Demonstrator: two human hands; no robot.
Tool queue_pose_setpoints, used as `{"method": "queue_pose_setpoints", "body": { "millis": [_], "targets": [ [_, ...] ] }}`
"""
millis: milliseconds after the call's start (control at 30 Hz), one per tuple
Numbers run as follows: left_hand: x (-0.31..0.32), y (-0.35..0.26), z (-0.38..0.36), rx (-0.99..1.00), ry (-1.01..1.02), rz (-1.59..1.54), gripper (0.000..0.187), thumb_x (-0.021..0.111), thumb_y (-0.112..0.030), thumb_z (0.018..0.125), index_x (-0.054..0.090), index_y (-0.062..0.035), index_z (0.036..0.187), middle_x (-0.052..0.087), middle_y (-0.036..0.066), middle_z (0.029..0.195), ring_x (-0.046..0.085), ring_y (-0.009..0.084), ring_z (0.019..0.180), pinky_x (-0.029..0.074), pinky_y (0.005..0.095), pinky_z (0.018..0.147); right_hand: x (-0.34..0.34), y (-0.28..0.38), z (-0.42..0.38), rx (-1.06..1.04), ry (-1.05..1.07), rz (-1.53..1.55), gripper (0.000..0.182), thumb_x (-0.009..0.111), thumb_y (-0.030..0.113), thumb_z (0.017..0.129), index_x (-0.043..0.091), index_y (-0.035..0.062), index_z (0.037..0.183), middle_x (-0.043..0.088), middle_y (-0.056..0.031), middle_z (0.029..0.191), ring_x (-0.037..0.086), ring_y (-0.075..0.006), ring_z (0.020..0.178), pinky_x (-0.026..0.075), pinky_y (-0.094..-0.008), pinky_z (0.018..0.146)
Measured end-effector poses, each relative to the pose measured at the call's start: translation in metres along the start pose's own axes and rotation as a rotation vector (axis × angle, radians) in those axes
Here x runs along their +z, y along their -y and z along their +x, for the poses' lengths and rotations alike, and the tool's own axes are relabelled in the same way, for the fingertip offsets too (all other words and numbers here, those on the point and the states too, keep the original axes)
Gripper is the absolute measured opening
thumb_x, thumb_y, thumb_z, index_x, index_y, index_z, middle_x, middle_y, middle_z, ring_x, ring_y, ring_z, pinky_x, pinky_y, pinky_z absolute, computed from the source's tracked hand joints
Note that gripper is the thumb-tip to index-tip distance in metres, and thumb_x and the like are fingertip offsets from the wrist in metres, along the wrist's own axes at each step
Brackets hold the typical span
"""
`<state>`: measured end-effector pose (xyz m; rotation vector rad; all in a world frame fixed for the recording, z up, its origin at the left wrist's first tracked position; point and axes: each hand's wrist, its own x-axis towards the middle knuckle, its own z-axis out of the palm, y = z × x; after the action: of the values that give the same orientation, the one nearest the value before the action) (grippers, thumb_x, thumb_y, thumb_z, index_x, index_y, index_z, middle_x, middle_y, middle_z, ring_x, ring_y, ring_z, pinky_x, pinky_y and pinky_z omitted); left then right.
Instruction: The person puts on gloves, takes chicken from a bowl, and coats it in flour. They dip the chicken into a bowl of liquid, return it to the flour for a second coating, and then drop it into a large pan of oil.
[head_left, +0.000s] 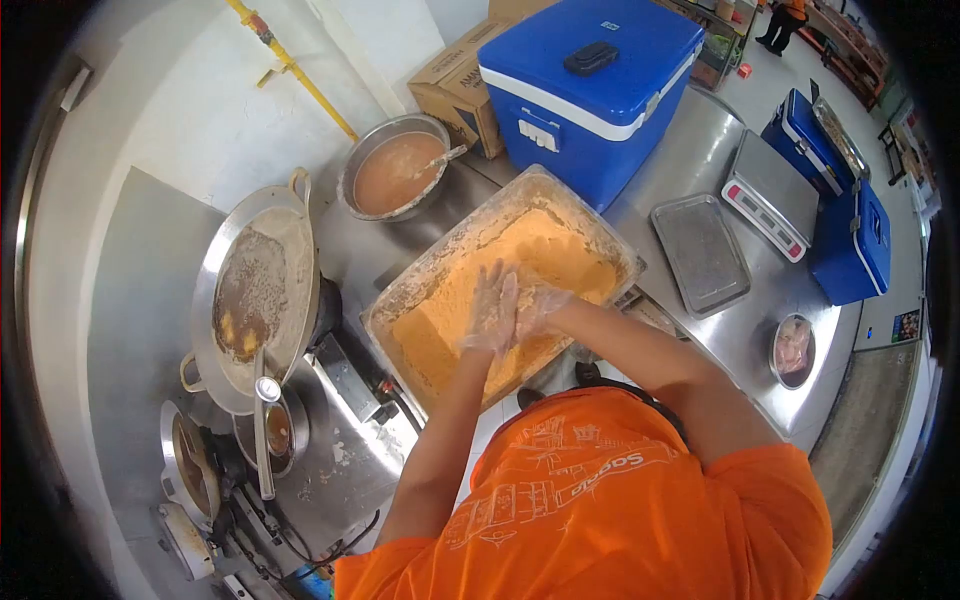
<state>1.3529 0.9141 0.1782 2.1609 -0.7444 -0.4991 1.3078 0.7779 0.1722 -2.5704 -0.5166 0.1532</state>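
Both my hands wear clear plastic gloves and meet over a large tub (pixel 377 318) of orange breading powder (pixel 450 345). The fingers of my left hand (pixel 490 308) stretch out, dusted with powder. Against it, palm side inward, presses my right hand (pixel 538 306), its fingers bent and partly covered. Whatever lies between the two palms, if anything, is hidden. Hollows and heaps mark the powder around them.
Left of the tub stand a wok (pixel 215 300) of oil with frying pieces, a ladle (pixel 264 440) and a basin (pixel 400 175) of pinkish liquid. A blue cooler (pixel 590 90), tray (pixel 700 255), scale (pixel 770 200) and bowl of raw meat (pixel 792 350) are to the right.
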Motion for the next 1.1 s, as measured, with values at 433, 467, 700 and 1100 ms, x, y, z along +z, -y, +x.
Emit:
{"method": "queue_pose_setpoints", "body": {
  "millis": [433,467,700,1100],
  "targets": [
    [-0.006,0.001,-0.007,0.235,-0.162,0.296,0.055,0.025,-0.032,0.109,0.031,-0.0098,0.159,0.025,0.014,0.167,0.010,0.0375,0.157,0.004,0.0616,0.123,0.016,0.022,0.023,0.103,0.047,-0.096,0.060,0.043,0.037,0.101,0.036,0.0147,0.157,0.035,-0.0140,0.163,0.024,-0.0349,0.153,0.017,-0.0588,0.123],
    [-0.006,0.000,-0.008,0.194,-0.174,0.277,0.055,0.026,-0.032,0.109,0.029,-0.0098,0.160,0.023,0.015,0.168,0.009,0.0374,0.157,0.004,0.0616,0.123,0.018,0.024,0.024,0.108,0.049,-0.101,0.061,0.043,0.036,0.101,0.037,0.0143,0.157,0.035,-0.0141,0.163,0.025,-0.0351,0.153,0.017,-0.0594,0.123],
    [-0.009,0.013,0.002,0.102,-0.232,-0.007,0.060,0.030,-0.032,0.109,0.018,-0.0096,0.163,0.009,0.017,0.171,0.003,0.0362,0.158,0.000,0.0609,0.123,0.022,0.038,0.021,0.145,0.084,-0.113,0.061,0.045,0.034,0.099,0.038,0.0115,0.156,0.036,-0.0151,0.162,0.027,-0.0365,0.152,0.019,-0.0637,0.121],
    [-0.005,0.083,0.015,0.028,-0.041,0.274,0.064,0.014,-0.050,0.108,0.010,-0.0218,0.165,0.001,0.009,0.173,-0.001,0.0372,0.158,-0.001,0.0703,0.119,0.063,0.025,0.035,0.092,0.082,-0.213,0.058,0.041,0.029,0.102,0.034,0.0127,0.158,0.031,-0.0121,0.165,0.029,-0.0284,0.151,0.025,-0.0509,0.123]
  ]
}}
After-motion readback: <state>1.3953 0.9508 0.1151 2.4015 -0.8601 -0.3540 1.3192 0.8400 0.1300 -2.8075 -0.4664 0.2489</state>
